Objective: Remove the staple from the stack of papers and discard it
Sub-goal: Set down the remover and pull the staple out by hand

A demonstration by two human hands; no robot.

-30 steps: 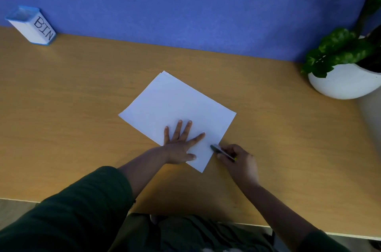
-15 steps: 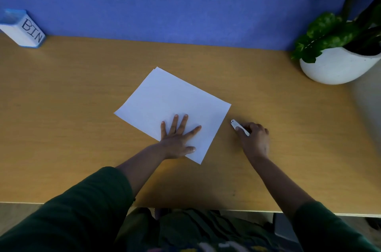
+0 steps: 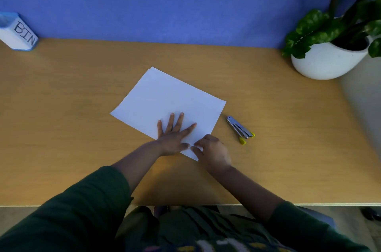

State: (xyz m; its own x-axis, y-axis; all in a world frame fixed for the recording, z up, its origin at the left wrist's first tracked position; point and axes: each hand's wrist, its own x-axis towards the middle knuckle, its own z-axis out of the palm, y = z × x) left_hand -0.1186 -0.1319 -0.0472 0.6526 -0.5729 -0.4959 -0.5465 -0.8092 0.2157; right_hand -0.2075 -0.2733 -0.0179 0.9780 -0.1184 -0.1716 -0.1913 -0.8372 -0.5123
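A stack of white papers (image 3: 165,99) lies at an angle in the middle of the wooden desk (image 3: 61,128). My left hand (image 3: 173,136) presses flat on its near part, fingers spread. My right hand (image 3: 210,150) sits at the stack's near corner, fingers curled, with thumb and forefinger pinched together on the paper. The staple is too small to make out between the fingertips. A silver staple remover (image 3: 240,130) with yellow tips lies on the desk just right of the papers, free of both hands. A white and blue box marked BIN (image 3: 18,33) stands at the far left.
A white pot with a green plant (image 3: 327,60) stands at the far right against the blue wall (image 3: 185,0). The desk's near edge (image 3: 309,204) runs just in front of my lap.
My right hand set the staple remover down on the desk right of the papers, then moved left to the stack's near corner. My left hand stayed pressed on the papers.
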